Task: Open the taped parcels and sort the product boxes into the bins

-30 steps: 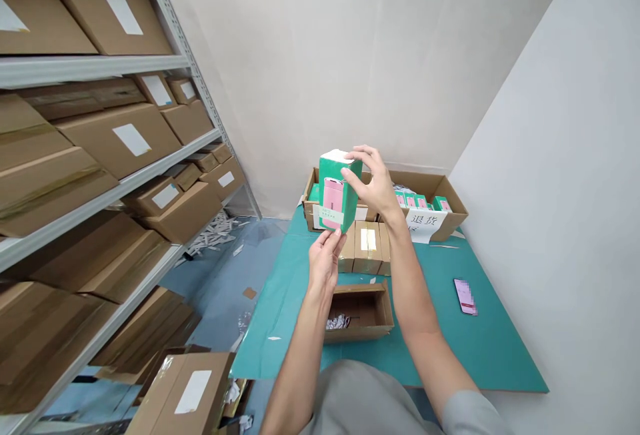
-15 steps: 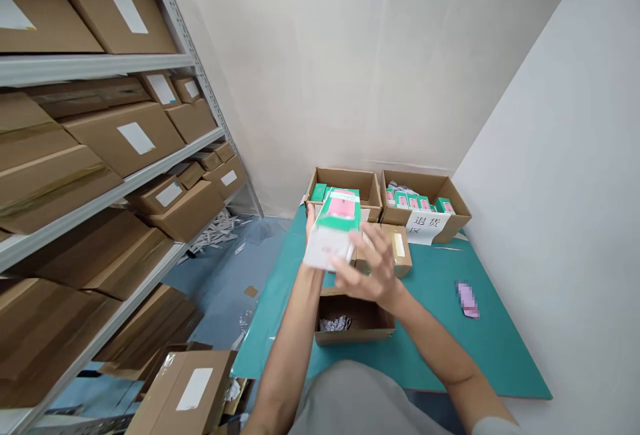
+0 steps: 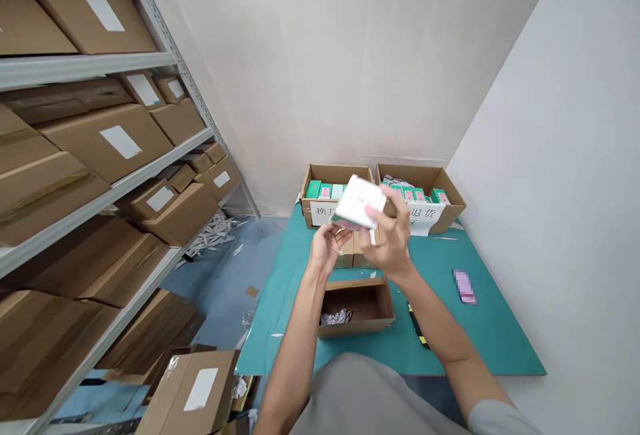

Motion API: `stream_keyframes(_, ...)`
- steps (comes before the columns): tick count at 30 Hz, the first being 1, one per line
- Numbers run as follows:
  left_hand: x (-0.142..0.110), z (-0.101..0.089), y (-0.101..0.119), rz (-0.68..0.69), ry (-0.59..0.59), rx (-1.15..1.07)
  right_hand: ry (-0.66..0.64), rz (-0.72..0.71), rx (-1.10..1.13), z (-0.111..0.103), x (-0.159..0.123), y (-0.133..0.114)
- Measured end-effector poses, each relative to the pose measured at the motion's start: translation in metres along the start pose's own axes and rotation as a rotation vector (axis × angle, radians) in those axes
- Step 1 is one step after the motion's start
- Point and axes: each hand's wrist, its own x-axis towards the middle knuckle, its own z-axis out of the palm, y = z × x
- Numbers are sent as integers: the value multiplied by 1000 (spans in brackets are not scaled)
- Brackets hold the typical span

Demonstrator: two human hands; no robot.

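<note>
One white-and-green box [image 3: 361, 199] is gripped by the fingers of the right hand [image 3: 395, 238] above the desk [image 3: 495, 335]; the fingers of the left hand [image 3: 326, 246] are curled at its lower edge, contact being indeterminable. It is judged light, stiff and smooth, with crushable corners, best held by opposite sides. Counted on the desk: one near carton [image 3: 356, 330], one black-and-yellow tool [image 3: 417, 326], two sign-bearing cartons [image 3: 341, 173] [image 3: 449, 219] behind, one phone [image 3: 465, 286]; brown boxes [image 3: 345, 260], partly hidden, cannot be counted.

The held box [image 3: 357, 200] is smooth card; the open carton [image 3: 357, 330], matt cardboard; the shelving [image 3: 85, 64], smooth metal.
</note>
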Motion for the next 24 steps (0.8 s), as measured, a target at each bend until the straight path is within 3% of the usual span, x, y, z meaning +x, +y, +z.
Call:
stream_keyframes(3,-16,-3,-3,-4,-7,107,41,270,126,-3,32,26)
stream_keyframes(6,-31,1,7,72,-71,286,32,517,278,-1,46,63)
stream_keyframes(9,-41,11,26,264,-55,504,-4,774,405,7,41,94)
stream_keyframes(12,-42,23,44,497,55,642,-58,1002,492,16,17,105)
stream_keyframes(15,-33,35,56,626,79,726,-154,1229,563,26,-19,98)
stream_keyframes(18,-7,47,62,662,6,806,-267,1509,670,38,-63,79)
stream_keyframes(21,34,52,57,585,-30,905,-310,1817,810,49,-102,53)
stream_keyframes(24,71,45,43,454,1,981,-302,2037,983,54,-130,29)
